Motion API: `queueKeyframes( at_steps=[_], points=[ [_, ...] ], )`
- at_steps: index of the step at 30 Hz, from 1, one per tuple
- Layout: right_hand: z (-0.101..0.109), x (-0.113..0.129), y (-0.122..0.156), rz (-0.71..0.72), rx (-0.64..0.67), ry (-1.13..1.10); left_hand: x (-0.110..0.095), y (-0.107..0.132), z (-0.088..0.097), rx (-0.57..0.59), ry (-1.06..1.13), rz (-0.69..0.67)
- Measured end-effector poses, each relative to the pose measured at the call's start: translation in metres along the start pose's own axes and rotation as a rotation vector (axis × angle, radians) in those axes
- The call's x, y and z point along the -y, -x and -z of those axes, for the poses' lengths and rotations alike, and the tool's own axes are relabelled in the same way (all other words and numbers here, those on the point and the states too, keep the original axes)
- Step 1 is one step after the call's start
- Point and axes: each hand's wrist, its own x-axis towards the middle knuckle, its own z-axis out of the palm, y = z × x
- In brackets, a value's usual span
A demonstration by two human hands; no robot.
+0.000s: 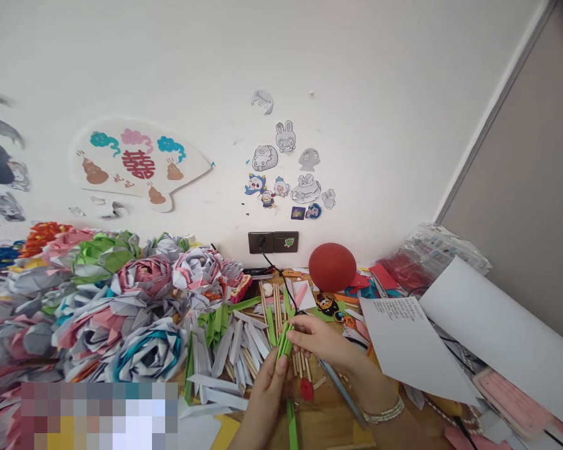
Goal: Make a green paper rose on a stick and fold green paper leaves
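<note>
My left hand (273,374) is closed around the lower part of some green folded paper strips (284,340), its thumb lying along them. At their upper end the fingers of my right hand (316,336) pinch the same paper; a bracelet is on that wrist. How many strips are in my grip I cannot make out. Another green folded strip (291,425) lies on the table just below my hands. White folded paper strips (237,340) are heaped to the left, with more green strips (213,326) among them. Thin wooden sticks (278,300) lie behind my hands.
Large folded-paper flowers (145,350) pile up on the left. A red balloon (332,267) rests by the wall, below and right of a socket (273,242) with a black cable. White sheets (413,350) and a pink phone-like object (511,400) lie right. A grey-blue rod (342,390) lies beside my right forearm.
</note>
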Motion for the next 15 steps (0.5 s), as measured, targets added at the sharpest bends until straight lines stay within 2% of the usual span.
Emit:
queueKeyframes(
  at_steps=[4,7,9,11,15],
  points=[
    [-0.0043,0.0054,0.0021,0.021,-0.098,0.138,-0.0022,0.0034,0.0048,0.016,-0.361,-0.141],
    [-0.0065,0.0082,0.0014,0.057,-0.135,0.211,-0.004,0.0064,0.0057,-0.006,-0.445,-0.14],
    [-0.0063,0.0083,0.0004,0.071,-0.129,0.239,-0.0045,0.0064,0.0052,-0.044,-0.396,-0.128],
    [-0.005,0.0074,-0.0005,0.08,-0.114,0.256,-0.0049,0.0046,0.0039,-0.035,-0.216,-0.078],
    [-0.0016,0.0082,0.0,0.09,-0.087,0.276,-0.0086,0.0013,-0.0003,0.099,0.169,0.107]
  ],
)
